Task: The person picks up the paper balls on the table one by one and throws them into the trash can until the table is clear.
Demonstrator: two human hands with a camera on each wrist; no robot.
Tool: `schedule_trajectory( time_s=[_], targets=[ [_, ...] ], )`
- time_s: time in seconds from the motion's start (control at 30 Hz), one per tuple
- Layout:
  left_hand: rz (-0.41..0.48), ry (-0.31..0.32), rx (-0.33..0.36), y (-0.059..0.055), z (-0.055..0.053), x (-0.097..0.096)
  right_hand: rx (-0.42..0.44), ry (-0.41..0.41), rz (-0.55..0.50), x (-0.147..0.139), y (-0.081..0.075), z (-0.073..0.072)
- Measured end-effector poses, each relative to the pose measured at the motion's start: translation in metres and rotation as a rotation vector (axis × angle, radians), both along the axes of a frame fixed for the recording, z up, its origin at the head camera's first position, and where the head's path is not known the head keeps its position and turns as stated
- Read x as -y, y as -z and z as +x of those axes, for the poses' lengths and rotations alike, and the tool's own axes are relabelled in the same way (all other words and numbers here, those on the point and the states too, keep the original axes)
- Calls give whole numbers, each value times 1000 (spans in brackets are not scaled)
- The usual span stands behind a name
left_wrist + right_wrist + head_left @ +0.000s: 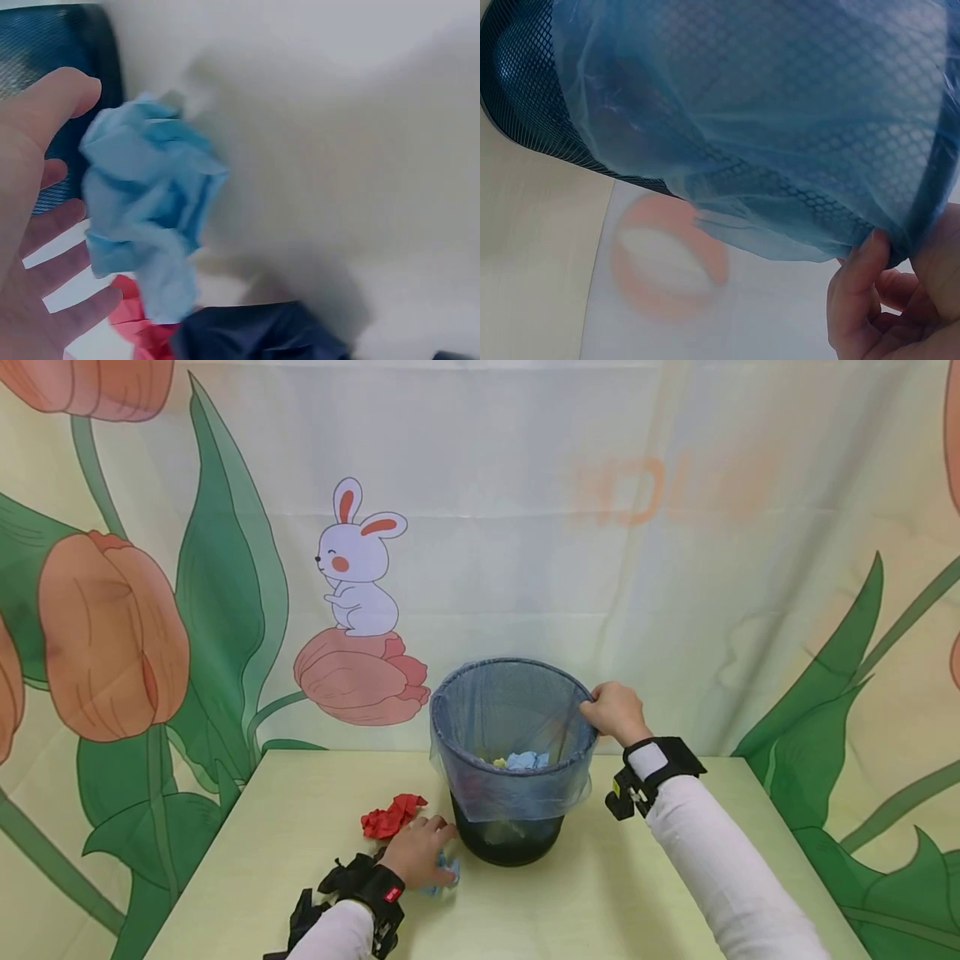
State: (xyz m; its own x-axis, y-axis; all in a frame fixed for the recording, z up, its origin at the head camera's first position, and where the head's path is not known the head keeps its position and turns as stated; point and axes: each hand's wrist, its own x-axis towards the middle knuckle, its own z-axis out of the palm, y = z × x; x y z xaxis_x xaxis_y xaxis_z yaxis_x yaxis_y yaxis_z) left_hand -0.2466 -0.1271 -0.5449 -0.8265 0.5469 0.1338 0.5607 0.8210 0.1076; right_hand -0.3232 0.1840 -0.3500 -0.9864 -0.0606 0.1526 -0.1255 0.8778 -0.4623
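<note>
A black mesh wastebasket stands on the table, lined with a translucent blue bag folded over its rim. My right hand grips the rim and bag on the right side, thumb and fingers on either side of the edge. In front of the basket, on its left, my left hand reaches over a crumpled light-blue paper. Its thumb and fingers are spread around the paper in the left wrist view. Close by lie a crumpled red paper and a crumpled dark-blue paper.
Inside the basket are a crumpled blue paper and a bit of yellow paper. The pale table meets a printed cloth backdrop just behind the basket. Black camera straps sit on both wrists.
</note>
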Motion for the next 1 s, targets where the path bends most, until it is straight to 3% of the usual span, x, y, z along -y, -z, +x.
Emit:
schedule_trajectory(
  time_s=[0.3, 0.47, 0.73, 1.0],
  targets=[
    [-85, -68, 105, 25, 6, -3, -7, -4, 10, 0, 0, 0],
    [-92, -90, 148, 34, 10, -4, -8, 1, 14, 0, 0, -1],
    [-46, -79, 108, 39, 14, -5, 0, 11, 19, 0, 0, -1],
    [-47, -65, 160, 39, 16, -6, 5, 16, 20, 0, 1, -2]
  ],
)
